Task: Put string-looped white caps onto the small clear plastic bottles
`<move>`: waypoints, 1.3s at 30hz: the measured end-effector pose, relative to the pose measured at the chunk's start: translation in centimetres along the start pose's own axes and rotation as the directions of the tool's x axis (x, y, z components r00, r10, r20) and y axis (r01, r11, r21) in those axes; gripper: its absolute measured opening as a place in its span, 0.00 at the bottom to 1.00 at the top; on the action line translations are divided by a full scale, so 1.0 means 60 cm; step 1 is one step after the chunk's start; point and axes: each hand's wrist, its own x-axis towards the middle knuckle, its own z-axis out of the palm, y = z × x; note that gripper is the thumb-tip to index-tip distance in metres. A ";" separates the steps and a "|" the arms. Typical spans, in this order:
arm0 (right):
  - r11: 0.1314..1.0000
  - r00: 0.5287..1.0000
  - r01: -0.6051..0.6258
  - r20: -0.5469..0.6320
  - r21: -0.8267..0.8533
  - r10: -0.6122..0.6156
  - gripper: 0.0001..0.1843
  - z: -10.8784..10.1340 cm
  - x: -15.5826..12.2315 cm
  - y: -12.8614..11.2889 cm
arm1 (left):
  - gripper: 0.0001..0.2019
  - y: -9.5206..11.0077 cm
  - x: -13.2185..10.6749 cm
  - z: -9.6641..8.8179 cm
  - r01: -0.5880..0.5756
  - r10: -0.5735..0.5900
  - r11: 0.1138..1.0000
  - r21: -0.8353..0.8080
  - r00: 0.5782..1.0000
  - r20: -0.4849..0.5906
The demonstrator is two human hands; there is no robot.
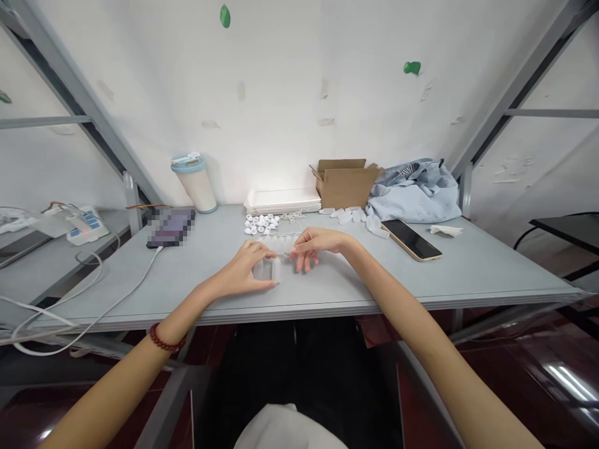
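Tube [276, 270], frosted, centre of frame: likely light, stiff, slippery; best held by ends. Left hand [241, 268] pinches it endwise; right hand [317, 241] curled beside, grip unclear.

White wall [281, 62] rises behind the gray table [491, 274], metal frames [75, 87] slant either side, light gleaming on dark red, probably tiled floor [538, 374].

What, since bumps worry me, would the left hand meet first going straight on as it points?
Beyond the tube it seems to hold, the left hand would probably meet the right hand; depth is unclear.
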 end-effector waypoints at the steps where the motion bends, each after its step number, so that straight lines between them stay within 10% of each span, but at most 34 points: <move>1: 1.000 1.000 0.004 -0.014 -0.002 -0.004 0.26 0.000 0.001 0.001 | 0.25 -0.005 -0.006 -0.002 0.017 -0.017 1.000 0.008 1.000 0.017; 30: 0.994 0.924 0.112 -0.368 0.002 -0.104 0.16 -0.035 -0.021 0.007 | 0.23 -0.035 0.028 -0.029 0.065 -0.065 0.997 -0.041 0.998 -0.006; 33: 0.991 0.833 0.106 -0.536 -0.086 -0.136 0.13 -0.054 -0.019 0.021 | 0.19 -0.038 0.078 -0.023 0.123 -0.134 0.988 -0.095 0.984 -0.116; 37: 0.875 0.422 -0.233 -0.855 -0.424 -0.302 0.08 -0.093 -0.015 0.053 | 0.16 -0.051 0.166 -0.014 0.135 -0.149 0.981 -0.136 0.985 -0.093; 39: 0.748 0.388 -0.400 -0.837 -0.529 -0.385 0.13 -0.112 -0.017 0.072 | 0.15 -0.060 0.203 -0.008 0.158 -0.169 0.977 -0.141 0.983 -0.068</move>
